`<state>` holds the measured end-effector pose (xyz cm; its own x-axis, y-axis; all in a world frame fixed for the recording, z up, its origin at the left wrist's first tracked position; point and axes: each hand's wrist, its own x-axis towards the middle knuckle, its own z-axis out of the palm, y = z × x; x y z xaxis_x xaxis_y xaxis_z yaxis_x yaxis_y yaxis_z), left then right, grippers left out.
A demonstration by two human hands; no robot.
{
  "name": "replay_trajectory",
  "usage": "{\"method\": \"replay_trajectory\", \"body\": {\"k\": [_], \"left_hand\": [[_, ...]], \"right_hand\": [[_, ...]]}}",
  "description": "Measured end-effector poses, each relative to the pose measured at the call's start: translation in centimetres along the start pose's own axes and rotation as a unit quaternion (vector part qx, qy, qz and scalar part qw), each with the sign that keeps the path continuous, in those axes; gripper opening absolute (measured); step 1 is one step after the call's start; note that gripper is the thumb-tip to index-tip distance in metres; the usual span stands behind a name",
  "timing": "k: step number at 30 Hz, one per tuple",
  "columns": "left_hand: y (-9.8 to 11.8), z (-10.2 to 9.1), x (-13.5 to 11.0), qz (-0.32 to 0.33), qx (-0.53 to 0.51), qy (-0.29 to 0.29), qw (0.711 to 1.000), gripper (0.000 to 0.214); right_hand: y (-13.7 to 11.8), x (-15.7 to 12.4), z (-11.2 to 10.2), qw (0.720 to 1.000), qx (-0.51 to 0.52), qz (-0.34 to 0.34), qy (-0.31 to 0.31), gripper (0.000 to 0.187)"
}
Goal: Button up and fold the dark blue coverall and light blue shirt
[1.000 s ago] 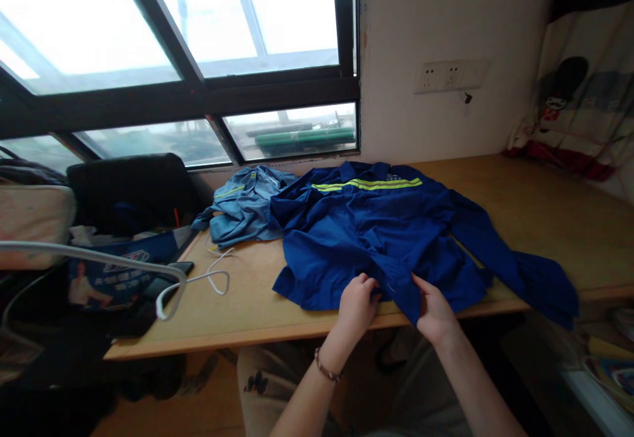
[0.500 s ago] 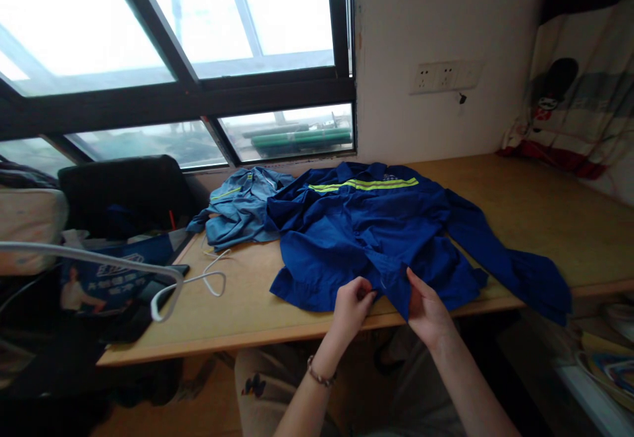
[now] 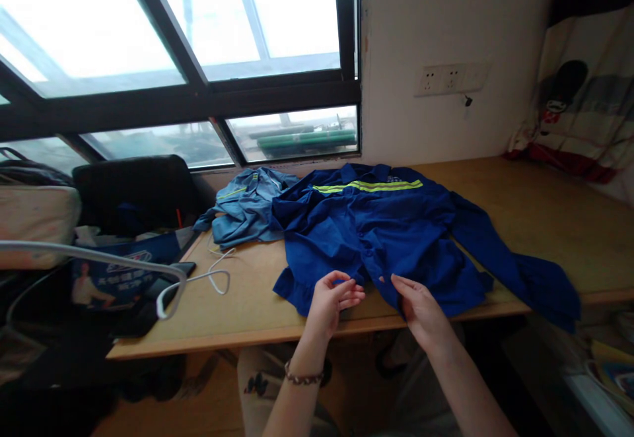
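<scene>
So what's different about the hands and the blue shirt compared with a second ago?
The left hand has moved left, its fingers more spread; whether it has let go of the blue shirt is unclear. The right hand has shifted slightly left, still pinching the front edge. The hem has parted between them. The yellow stripes and pale blue shirt stayed put.

daylit room with a dark-framed window (image 3: 272, 97) and a wooden table (image 3: 539, 216).
bright, washed-out daylight fills the window at far left; right of it, a pale wall (image 3: 396, 21) carries a socket panel (image 3: 452, 78). a patterned curtain (image 3: 574, 103) hangs far right. brown floor (image 3: 143, 417) shows below the table's near edge.
</scene>
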<state>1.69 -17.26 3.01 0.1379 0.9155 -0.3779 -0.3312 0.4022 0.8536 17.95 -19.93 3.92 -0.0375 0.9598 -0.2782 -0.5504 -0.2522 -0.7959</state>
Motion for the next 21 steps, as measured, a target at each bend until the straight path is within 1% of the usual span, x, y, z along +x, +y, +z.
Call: {"method": "replay_trajectory", "body": {"k": [3,5,8,11,13,16,18,21], "left_hand": [[0.0,1.2,0.8,0.032,0.026,-0.010,0.999,0.027],[0.2,1.8,2.0,0.071,0.046,-0.004,0.996,0.026],[1.0,2.1,4.6,0.129,0.068,-0.005,0.989,0.025],[2.1,1.7,7.9,0.152,0.059,-0.046,0.986,0.026],[2.6,1.3,10.0,0.151,0.041,-0.071,0.985,0.027],[2.5,0.8,12.4,0.141,0.016,-0.090,0.986,0.028],[2.1,0.5,13.1,0.128,0.005,-0.098,0.987,0.029],[1.4,0.1,13.2,0.118,-0.007,-0.102,0.988,0.030]], "right_hand": [[1.0,1.7,0.5,0.994,-0.048,-0.087,0.045,0.028],[1.7,3.3,0.7,0.985,-0.101,-0.130,0.044,0.029],[2.1,6.4,0.7,0.976,-0.149,-0.159,0.017,0.029],[1.7,9.9,0.6,0.970,-0.146,-0.195,0.021,0.027],[1.2,12.1,0.4,0.976,-0.120,-0.180,0.006,0.027],[0.9,14.6,0.0,0.993,-0.049,-0.088,-0.058,0.026],[1.0,15.4,-0.4,0.995,-0.011,-0.047,-0.086,0.025],[1.3,15.4,-1.0,0.994,0.016,-0.034,-0.102,0.022]]}}
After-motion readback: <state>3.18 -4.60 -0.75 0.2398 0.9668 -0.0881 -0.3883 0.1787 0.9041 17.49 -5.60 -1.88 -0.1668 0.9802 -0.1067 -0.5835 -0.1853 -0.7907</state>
